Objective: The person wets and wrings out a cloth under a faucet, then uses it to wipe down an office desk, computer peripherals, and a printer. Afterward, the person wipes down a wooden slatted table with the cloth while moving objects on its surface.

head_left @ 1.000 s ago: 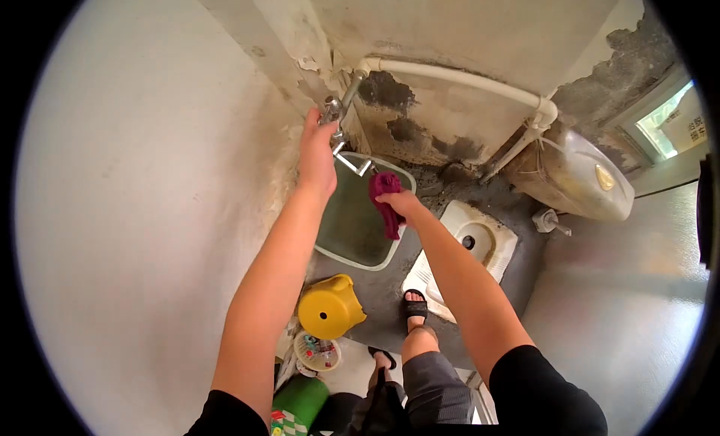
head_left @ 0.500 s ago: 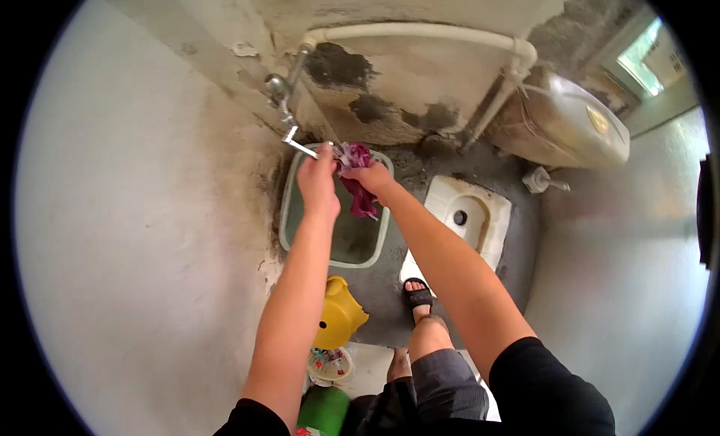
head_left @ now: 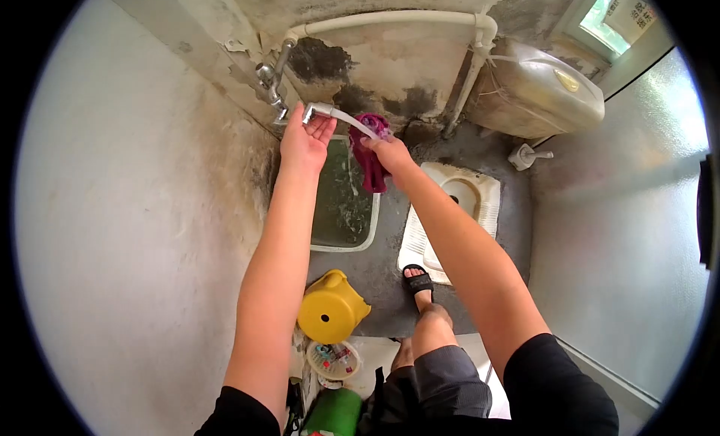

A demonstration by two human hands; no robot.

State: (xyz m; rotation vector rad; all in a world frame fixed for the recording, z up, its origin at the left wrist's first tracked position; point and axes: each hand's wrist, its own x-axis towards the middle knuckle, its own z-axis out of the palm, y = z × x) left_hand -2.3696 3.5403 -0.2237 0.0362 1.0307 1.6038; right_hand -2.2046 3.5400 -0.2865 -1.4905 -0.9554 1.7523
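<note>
My left hand [head_left: 304,147] is palm up beside the wall tap [head_left: 268,80], fingers curled under a silver elbow fitting [head_left: 321,110]. From the fitting a pale, flexible-looking tube [head_left: 352,122] curves toward my right hand [head_left: 388,155]. That hand is closed around a bunched, wet-looking magenta cloth [head_left: 370,170]; the tube's end is hidden near its fingers. Below both hands stands a pale rectangular tub [head_left: 352,248] of greenish water with ripples and foam streaks. The cloth hangs over the tub's right side.
A yellow plastic stool [head_left: 330,305] is on the floor in front of the tub. Behind it are a small basket [head_left: 349,368] and a green container [head_left: 334,413]. A squat toilet [head_left: 487,203] lies to the right, with a plastic cistern [head_left: 536,95] above and a brush holder [head_left: 523,156].
The silver fitting now stands apart from the tap, over my left fingers, with the tube showing. My right hand has shifted slightly right with the cloth. The view has turned.
</note>
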